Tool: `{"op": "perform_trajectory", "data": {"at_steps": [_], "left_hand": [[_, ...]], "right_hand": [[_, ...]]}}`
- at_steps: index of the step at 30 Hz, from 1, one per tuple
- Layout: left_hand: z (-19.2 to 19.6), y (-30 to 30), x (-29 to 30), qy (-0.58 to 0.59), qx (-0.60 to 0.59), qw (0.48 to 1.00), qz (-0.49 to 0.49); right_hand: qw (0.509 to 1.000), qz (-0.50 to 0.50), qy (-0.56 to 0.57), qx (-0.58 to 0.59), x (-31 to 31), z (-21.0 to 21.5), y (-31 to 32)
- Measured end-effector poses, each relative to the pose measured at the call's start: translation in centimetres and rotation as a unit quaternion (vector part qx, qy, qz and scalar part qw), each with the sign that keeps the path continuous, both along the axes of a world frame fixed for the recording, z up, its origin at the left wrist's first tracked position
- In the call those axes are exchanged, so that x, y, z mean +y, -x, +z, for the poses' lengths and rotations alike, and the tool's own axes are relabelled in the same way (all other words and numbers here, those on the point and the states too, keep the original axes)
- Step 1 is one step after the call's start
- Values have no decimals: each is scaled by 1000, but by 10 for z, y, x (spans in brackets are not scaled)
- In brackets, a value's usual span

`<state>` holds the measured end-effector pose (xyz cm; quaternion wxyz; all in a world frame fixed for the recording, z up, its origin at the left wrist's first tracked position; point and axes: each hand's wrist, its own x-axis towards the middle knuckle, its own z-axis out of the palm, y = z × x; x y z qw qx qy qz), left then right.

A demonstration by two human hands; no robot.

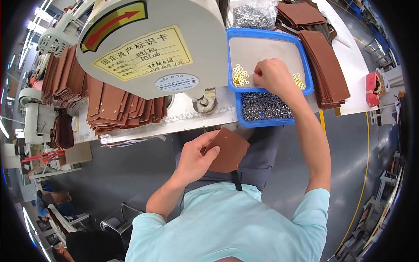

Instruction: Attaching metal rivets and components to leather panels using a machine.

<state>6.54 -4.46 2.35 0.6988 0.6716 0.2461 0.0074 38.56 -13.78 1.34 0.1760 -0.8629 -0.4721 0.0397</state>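
Observation:
My left hand (pixel 196 158) grips a brown leather piece (pixel 228 150) above my lap, thumb on top; small holes show near its edges. My right hand (pixel 271 75) reaches into a blue-rimmed tray (pixel 307 61) with a pale bottom. Its fingertips are pinched together over the tray floor, and whatever they hold is hidden. Gold ring-shaped eyelets (pixel 240 75) lie left of that hand, and a second group of eyelets (pixel 298 81) lies to its right. Nearer to me, a second blue tray (pixel 257 123) holds many dark shiny metal fasteners (pixel 264 106).
A large off-white press machine (pixel 139 48) stands over the table at centre left, its tip above a round metal base (pixel 205 104). Brown leather pieces are stacked left (pixel 122 109) and right (pixel 325 65). A clear bag of metal parts (pixel 253 16) sits behind the trays.

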Motion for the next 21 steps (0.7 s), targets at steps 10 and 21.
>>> {"op": "perform_trajectory", "data": {"at_steps": [10,21], "left_hand": [[-3,-1,-5,198,-60,976,68],[-1,-3,-25,280,-71,954,78]], "right_hand": [[939,142,-304,81,-43,17,118],[929,150,-328,76,-63,4,156]]}}
